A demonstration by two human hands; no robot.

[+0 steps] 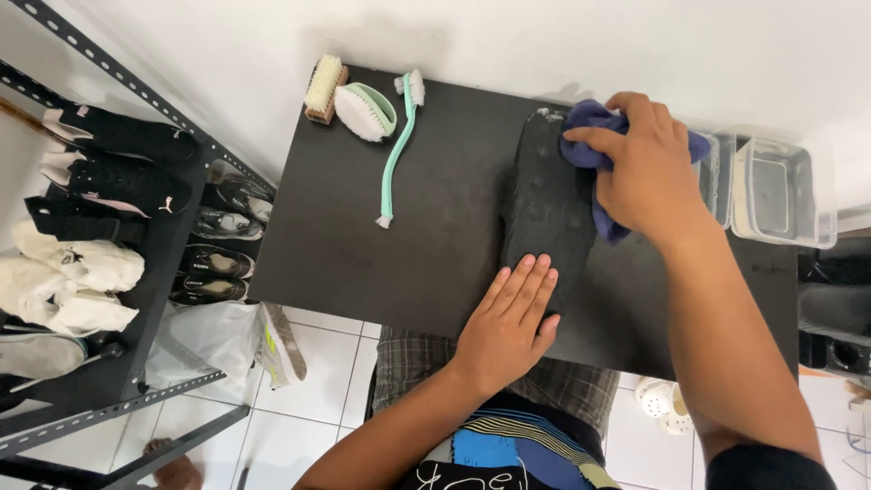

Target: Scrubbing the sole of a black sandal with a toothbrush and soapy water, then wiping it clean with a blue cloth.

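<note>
While leaning over the dark surface (363, 236), holds down the near end of a black shoe (544, 209) with the left hand (508, 322). Presses this hand flat, palm down, with the fingers straight and close together and pointing away from the body; no closed grip here, only an open palm resting on the shoe and partly on the surface beside it. Clenches a blue cloth (588, 136) in the right hand (649, 177), bunched under the fingers and thumb, and sets it on the far end of the same shoe.

Has the shoe lying in the right half of the surface, with its long axis running from the body toward the wall, slightly tilted. So finds the shoe straight ahead of the left hand, and below and to the left of the right hand. Reaches in with the right forearm from the lower right, wrist bent inward over the cloth; brings the left forearm up from the lap, nearly in line with the shoe.

Leaves untouched, well apart at the far left corner, a wooden brush (324, 88), an oval brush (365, 111) and a long thin brush (397, 150). Has clear plastic boxes (780, 186) just beyond the right hand, and a metal rack (118, 227) with shoes on the left.
</note>
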